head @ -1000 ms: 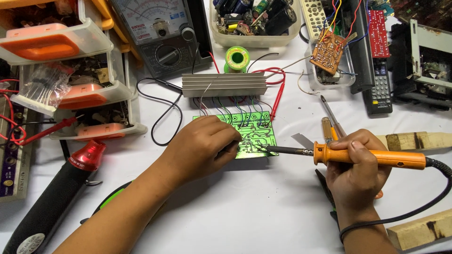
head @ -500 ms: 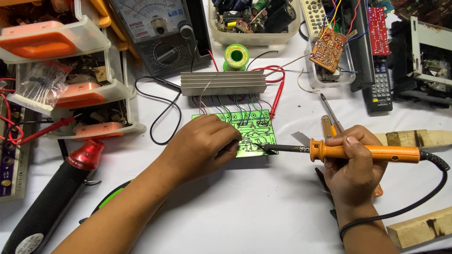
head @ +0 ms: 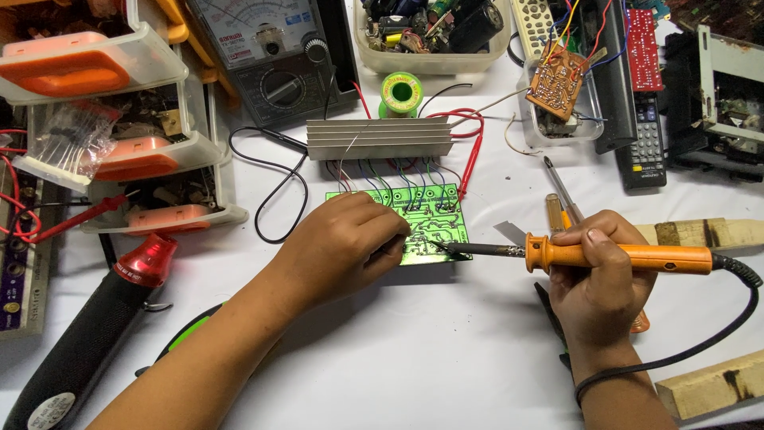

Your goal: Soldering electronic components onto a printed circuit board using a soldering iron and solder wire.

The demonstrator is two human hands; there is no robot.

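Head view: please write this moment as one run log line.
left hand: rests on green printed circuit board | right hand: holds orange-handled soldering iron | iron tip: at board | ribbed grey metal heat sink: behind board

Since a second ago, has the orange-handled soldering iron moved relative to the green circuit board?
No. The soldering iron tip rests at the same right-edge spot of the green circuit board, held by the right hand.

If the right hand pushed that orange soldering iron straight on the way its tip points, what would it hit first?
The green circuit board, which the soldering iron tip already seems to touch; beyond it are the left hand fingers. Depth is hard to judge.
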